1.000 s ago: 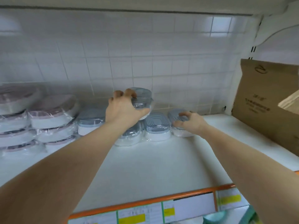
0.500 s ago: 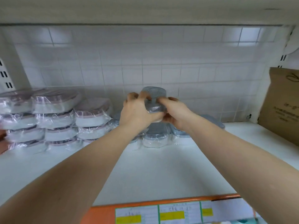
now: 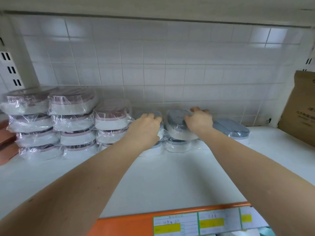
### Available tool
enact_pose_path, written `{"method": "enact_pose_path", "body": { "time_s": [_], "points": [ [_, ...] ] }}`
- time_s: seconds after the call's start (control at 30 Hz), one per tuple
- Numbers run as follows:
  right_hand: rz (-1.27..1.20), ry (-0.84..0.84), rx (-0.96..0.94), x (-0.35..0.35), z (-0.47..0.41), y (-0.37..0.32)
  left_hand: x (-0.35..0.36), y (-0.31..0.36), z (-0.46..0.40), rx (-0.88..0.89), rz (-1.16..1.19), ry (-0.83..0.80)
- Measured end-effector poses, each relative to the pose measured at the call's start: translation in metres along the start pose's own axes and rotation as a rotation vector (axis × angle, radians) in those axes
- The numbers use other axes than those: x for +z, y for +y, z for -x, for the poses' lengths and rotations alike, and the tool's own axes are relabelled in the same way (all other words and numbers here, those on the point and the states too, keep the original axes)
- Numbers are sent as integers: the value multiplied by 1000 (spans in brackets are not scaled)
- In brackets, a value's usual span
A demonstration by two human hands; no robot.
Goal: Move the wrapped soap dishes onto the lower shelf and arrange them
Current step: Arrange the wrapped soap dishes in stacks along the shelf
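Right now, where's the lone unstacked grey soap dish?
In the head view, the single grey-lidded soap dish sits flat on the white shelf, right of the right hand, with the brown cardboard box further right.

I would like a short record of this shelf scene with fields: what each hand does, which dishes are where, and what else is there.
left hand: left hand rests on top of a grey-lidded wrapped dish, fingers curled over it
right hand: right hand grips the upper grey-lidded dish, which sits on a lower one
single dish: one grey-lidded dish alone to the right, on the shelf
pink-lidded stacks: three stacks at the left, wrapped in film
shelf: white shelf, orange front edge with labels
other: brown carton at the far right
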State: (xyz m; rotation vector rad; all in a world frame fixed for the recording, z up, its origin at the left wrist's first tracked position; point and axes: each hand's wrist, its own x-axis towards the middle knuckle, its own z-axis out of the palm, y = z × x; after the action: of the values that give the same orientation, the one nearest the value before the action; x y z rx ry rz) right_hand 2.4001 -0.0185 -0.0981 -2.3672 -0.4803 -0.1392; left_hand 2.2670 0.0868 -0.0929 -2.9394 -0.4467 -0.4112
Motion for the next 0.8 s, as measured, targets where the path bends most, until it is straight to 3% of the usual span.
{"method": "enact_pose_path", "body": {
  "time_s": [0.2,0.33,0.5,0.8],
  "points": [
    [109,46,-65,13,10,-12,0,-7,2,79,-24,9],
    [5,3,-58,5,17,-9,3,-8,5,96,-36,-7],
    [61,93,-127,6,46,-14,8,-5,10,124,7,3],
    [368,-92,-175,-21,78,-50,-22,-15,42,119,147,69]
  ]
}}
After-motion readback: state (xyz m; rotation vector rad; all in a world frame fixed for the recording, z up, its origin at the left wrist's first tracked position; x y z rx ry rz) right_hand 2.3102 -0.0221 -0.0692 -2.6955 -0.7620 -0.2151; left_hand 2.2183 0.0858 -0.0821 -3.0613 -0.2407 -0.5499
